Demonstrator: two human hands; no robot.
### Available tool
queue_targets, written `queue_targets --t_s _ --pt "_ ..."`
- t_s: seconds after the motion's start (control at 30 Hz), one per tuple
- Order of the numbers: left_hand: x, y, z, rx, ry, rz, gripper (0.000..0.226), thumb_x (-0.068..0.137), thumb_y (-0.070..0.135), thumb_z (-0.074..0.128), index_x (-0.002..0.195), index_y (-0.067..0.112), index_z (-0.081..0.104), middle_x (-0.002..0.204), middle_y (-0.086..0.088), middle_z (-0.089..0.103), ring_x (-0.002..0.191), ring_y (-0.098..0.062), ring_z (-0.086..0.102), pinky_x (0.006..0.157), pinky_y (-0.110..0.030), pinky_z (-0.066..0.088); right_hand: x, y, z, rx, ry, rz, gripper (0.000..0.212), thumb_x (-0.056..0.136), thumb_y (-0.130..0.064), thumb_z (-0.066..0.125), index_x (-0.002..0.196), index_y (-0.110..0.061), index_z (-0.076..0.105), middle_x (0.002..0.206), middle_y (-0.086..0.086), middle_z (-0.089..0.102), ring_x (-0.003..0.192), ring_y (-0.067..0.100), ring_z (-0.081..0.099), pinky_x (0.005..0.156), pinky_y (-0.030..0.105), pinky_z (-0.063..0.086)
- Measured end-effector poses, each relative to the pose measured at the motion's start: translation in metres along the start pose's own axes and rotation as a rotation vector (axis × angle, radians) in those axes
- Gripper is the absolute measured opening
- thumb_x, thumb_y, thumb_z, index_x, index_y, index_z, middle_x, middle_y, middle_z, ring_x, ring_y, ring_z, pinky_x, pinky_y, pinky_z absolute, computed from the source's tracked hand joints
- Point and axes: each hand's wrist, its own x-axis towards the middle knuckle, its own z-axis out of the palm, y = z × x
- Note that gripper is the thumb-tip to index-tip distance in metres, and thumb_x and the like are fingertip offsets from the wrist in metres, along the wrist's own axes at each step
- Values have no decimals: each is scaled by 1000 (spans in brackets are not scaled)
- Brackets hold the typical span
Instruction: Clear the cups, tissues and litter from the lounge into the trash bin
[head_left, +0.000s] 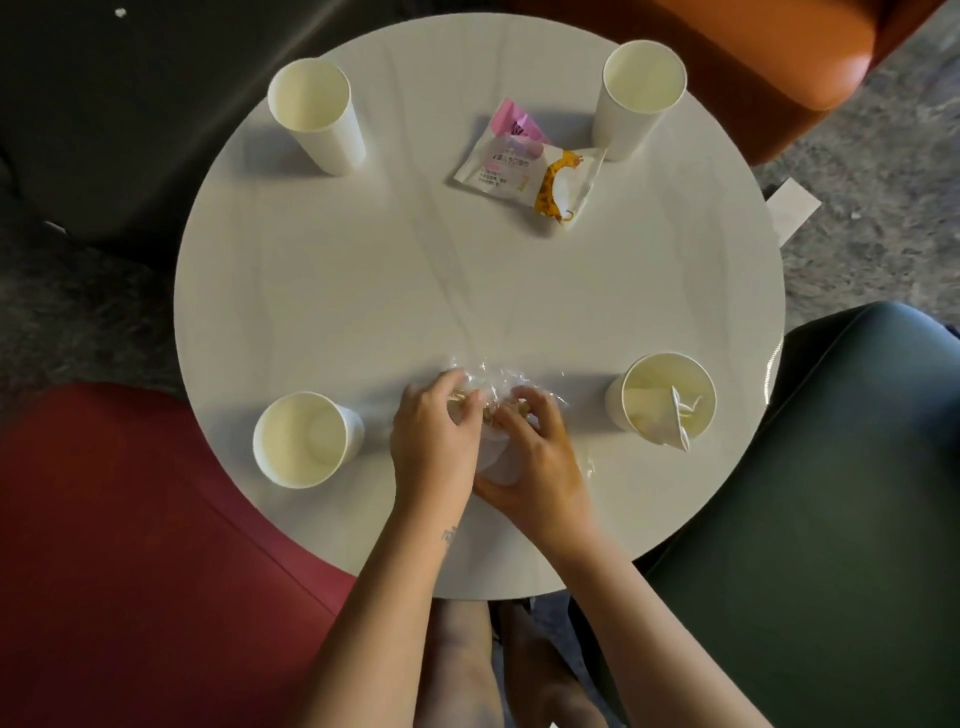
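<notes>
On the round white table (363, 270) my left hand (436, 441) and my right hand (535, 457) both grip a bundle of clear plastic wrap and white tissue (493, 457) near the front edge. White paper cups stand at the far left (317, 117), the far right (639, 98) and the near left (304, 439). A fourth cup (665, 400) at the near right has crumpled tissue inside. A giraffe-printed wet-wipe packet (530, 166) with a pink wrapper lies at the back centre.
Seats ring the table: a red one (130, 545) at the near left, a dark green one (831, 519) at the near right, an orange one (779, 62) at the far right. A white slip of paper (792, 208) lies on the grey carpet to the right.
</notes>
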Motion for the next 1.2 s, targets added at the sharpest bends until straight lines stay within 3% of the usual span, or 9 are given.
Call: queue_targets --t_s 0.2,0.3,0.4,0.53,0.63,0.73,0.87,1.0,1.2 --pt "-5 -4 6 -20 69 -1 16 85 18 64 84 2 68 95 -14 60 85 -26 58 66 -19 32 1 -1 3 12 208 28 54 63 3 78 111 -3 54 134 20 41 90 12 57 65 7 40" --pt "-7 -5 6 1 49 42 13 81 12 68 78 0 68 92 -11 61 81 -24 59 65 -17 34 4 0 1 -12 182 -20 70 68 14 65 130 -12 46 137 14 44 86 13 58 73 0 36" --pt "-10 -1 2 -53 43 59 7 76 8 67 72 2 68 85 -6 65 77 -21 61 64 -20 39 3 0 2 -49 198 -39 46 62 20 64 105 2 65 104 17 66 86 32 65 78 11 36" --pt "-17 10 -15 -270 25 62 26 78 19 59 58 3 56 62 -9 54 60 -16 48 59 -34 42 1 -16 -13 10 299 -45 27 61 19 65 82 2 67 85 13 68 74 24 60 66 18 38" --pt "-19 33 -35 -421 11 153 34 81 26 56 57 3 50 61 -22 44 59 -23 37 54 -39 39 -3 -38 -39 58 408 -68 25 61 16 65 80 0 68 84 10 68 74 11 54 68 10 38" --pt "-21 69 -48 -563 -125 222 25 75 36 58 61 16 56 52 4 50 56 -12 46 56 -29 40 -3 -57 -79 181 477 -52 20 65 6 67 82 -4 70 79 1 67 72 8 57 64 8 42" --pt "-23 100 -46 -744 -388 190 15 77 28 70 89 28 62 73 3 69 66 -11 64 59 -24 50 0 -60 -134 483 359 14 24 69 -1 61 86 -15 70 76 -2 70 73 15 65 68 27 51" --pt "-25 112 -25 -813 -587 89 26 64 32 70 86 18 66 77 2 71 66 -10 66 56 -18 49 0 -29 -158 476 326 107 34 75 16 56 89 -13 69 85 10 71 83 22 65 77 33 50" --pt "-26 101 16 -663 -460 67 8 79 12 70 83 18 67 77 2 71 68 -10 67 66 -24 54 1 4 -147 387 346 285 24 82 13 52 87 -10 56 83 2 63 77 9 58 65 13 42"
